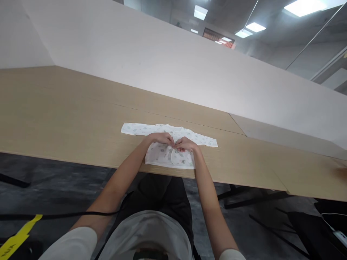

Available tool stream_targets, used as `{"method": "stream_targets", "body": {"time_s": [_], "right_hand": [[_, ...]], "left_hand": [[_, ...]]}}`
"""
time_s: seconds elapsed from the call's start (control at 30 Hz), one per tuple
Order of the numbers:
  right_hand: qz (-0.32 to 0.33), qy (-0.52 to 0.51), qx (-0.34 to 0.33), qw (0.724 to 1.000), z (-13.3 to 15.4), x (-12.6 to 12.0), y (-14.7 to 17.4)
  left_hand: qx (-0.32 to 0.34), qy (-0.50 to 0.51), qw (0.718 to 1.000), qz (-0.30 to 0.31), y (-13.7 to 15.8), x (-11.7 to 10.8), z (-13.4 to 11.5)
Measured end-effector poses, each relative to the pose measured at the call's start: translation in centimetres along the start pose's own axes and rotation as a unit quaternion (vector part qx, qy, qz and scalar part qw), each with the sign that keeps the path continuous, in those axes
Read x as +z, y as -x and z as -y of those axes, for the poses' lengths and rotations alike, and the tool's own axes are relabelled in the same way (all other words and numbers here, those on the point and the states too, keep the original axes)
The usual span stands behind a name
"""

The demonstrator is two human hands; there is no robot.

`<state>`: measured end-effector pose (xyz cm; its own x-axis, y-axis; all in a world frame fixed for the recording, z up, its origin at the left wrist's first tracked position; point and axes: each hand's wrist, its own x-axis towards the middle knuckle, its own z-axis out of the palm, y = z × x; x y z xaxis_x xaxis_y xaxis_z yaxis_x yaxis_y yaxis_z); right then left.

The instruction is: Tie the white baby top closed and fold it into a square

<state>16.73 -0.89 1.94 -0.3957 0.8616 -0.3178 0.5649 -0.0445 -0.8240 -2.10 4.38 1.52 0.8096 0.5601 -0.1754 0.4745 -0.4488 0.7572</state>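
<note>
Left hand and right hand, fingers nearly closed, pinch a white long-sleeved cloth shirt. Beige wooden worktop carries it.

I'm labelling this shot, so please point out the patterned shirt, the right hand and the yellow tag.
Patterned shirt [160, 156]: head view, on its lower front.
Right hand [187, 143]: head view, on its back.
Yellow tag [20, 234]: head view, midway along its strip.

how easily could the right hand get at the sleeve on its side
Likely yes: the right hand is close by, and nothing visible blocks that sleeve, spread flat on the table.
</note>
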Motion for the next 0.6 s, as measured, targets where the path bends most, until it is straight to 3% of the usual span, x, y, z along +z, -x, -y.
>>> {"method": "stream_targets", "body": {"time_s": [0.17,0.37,0.6], "right_hand": [[0.012,0.008,0.0,1.0,-0.7,-0.8,-0.1],[0.026,0.017,0.004,0.999,-0.8,-1.1,0.1],[0.025,0.017,-0.009,1.0,-0.2,-0.5,0.2]], "left_hand": [[-0.024,-0.052,0.998,-0.031,0.3,-0.2,-0.2],[-0.038,-0.019,0.999,-0.015,0.4,-0.1,-0.4],[-0.012,-0.026,1.0,-0.009,0.4,0.0,-0.8]]}}
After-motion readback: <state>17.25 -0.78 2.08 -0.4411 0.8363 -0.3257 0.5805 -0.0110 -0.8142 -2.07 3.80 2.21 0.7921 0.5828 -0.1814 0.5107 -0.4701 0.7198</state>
